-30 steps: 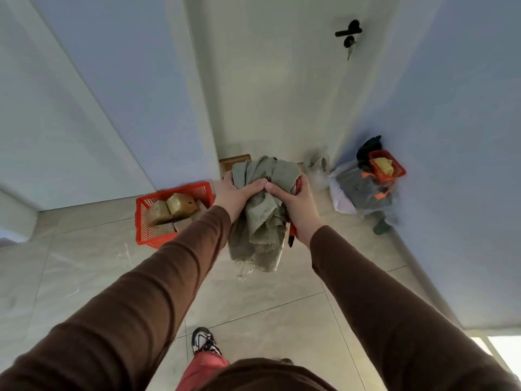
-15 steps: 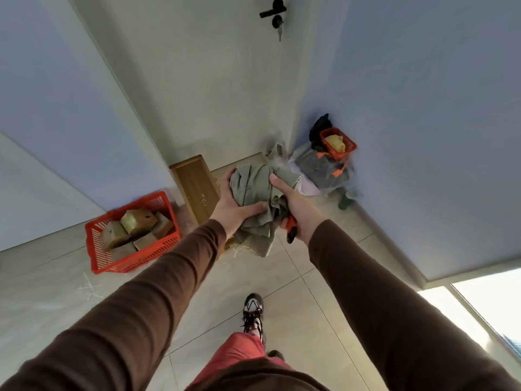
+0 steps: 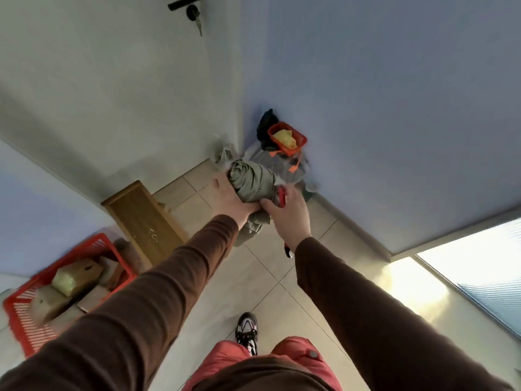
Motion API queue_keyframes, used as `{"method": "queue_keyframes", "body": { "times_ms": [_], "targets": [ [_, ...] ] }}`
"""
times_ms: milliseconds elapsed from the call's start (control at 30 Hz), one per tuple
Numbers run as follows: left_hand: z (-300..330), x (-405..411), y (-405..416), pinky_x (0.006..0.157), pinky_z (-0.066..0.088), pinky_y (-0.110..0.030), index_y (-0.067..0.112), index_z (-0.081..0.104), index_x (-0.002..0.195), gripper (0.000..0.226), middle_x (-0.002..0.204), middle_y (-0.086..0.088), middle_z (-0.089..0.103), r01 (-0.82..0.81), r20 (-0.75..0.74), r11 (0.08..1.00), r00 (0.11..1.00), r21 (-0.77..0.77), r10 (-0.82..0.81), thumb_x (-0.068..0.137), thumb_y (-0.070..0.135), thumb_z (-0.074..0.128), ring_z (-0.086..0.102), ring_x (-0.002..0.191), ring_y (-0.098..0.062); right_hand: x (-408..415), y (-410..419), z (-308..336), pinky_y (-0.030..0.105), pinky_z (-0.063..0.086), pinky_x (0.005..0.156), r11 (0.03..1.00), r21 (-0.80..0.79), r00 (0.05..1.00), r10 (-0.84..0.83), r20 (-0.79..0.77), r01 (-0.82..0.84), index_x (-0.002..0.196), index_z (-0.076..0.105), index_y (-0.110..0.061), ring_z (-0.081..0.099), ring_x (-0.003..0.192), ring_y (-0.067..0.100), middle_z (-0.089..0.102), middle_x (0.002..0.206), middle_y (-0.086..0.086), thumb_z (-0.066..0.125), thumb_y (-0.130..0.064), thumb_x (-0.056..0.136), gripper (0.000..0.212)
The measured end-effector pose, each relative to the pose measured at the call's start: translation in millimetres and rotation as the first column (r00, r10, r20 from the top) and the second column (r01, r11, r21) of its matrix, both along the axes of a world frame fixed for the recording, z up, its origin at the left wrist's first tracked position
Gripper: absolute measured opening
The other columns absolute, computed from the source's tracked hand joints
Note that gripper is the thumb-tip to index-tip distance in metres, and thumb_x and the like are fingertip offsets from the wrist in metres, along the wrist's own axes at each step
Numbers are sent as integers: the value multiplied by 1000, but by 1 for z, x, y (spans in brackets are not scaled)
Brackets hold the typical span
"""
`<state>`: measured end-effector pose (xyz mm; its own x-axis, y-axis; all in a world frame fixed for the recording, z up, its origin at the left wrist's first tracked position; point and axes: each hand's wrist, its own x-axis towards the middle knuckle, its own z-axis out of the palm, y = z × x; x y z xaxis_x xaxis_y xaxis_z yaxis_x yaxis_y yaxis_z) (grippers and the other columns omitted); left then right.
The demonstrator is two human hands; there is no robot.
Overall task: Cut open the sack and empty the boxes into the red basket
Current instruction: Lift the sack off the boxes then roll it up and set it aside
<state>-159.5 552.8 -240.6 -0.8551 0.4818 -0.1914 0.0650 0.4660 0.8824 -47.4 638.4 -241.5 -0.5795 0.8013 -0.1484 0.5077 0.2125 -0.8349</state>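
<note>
Plainly the sack (image 3: pixel 251 179), emptied and bunched into a soft, light wad, is held in the air above the floor's far corner, while the boxes (image 3: pixel 74 277) lie in the red basket (image 3: pixel 19 311) at the left. The left hand (image 3: pixel 231 200) cups and grips the wad from below; the right hand (image 3: pixel 290 213) pinches its loose end while clutching a red-handled cutter (image 3: pixel 282 196). It looks limp and crushable, so it is best gripped around its middle.

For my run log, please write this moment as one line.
both hands hold crumpled grey-green sack | right hand also holds red cutter | boxes in red basket

Pale blue walls (image 3: pixel 394 80) meeting in a corner. Cream door (image 3: pixel 112 80) with black handle (image 3: pixel 183 2), maybe a key hanging below. Beige tiled floor (image 3: pixel 282 292). Wooden board (image 3: pixel 143 221) leaning low. Bright window (image 3: pixel 479 272), sunlight on tiles.
</note>
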Motion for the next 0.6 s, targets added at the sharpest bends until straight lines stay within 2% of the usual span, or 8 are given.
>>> {"method": "queue_keyframes", "body": {
  "times_ms": [67,133,233,300,367,467,533,600],
  "targets": [
    [0,0,23,107,49,-42,25,32,139,99,142,-6,31,53,8,998,999,33,-53,60,13,91,54,120,-28,-3,13,-3,39,57,78,993,-111,999,-46,-26,43,113,62,-20,63,89,20,68,110,6,68,-31,94,23],
    [0,2,42,107,49,-43,29,29,143,104,145,-9,33,126,54,987,990,103,-132,62,6,90,55,123,-26,-2,30,-4,31,50,60,954,-279,987,-139,-84,111,110,58,-25,57,71,14,69,102,8,61,-25,96,14],
    [-1,9,66,98,56,-36,35,27,139,105,137,-5,51,178,104,965,974,192,-200,61,3,90,58,122,-22,6,57,-5,25,43,51,868,-466,956,-261,-135,171,119,50,-20,48,67,12,61,103,7,63,-34,97,29],
    [-1,15,84,90,58,-29,37,27,141,106,137,-1,50,171,69,968,980,185,-186,61,5,90,58,122,-21,11,71,-7,26,42,48,864,-482,961,-240,-138,147,117,52,-19,48,65,12,61,100,6,67,-46,94,39],
    [-4,24,108,95,58,-42,37,26,143,106,142,-4,43,194,40,968,978,158,-203,64,2,86,55,127,-25,18,85,-11,24,44,46,876,-465,965,-215,-146,125,120,56,-21,56,69,13,68,104,3,72,-60,86,54],
    [-14,48,146,102,52,-40,32,25,147,104,145,-6,32,312,25,946,949,93,-315,67,1,84,49,129,-26,33,117,-19,24,54,56,848,-494,944,-297,-142,192,131,55,-20,68,91,17,72,118,4,81,-61,78,72],
    [-22,65,170,99,53,-36,30,26,147,103,143,-3,31,406,66,908,908,102,-414,66,4,84,48,125,-23,50,146,-28,37,65,78,802,-545,916,-376,-139,246,136,51,-15,71,107,21,69,124,7,89,-52,74,82],
    [-31,80,193,89,58,-25,30,29,146,98,139,1,34,499,117,857,850,129,-513,67,5,82,49,123,-21,72,175,-39,47,64,90,763,-576,894,-432,-119,293,137,47,-12,71,112,27,67,126,9,93,-45,72,86]
  ]
}}
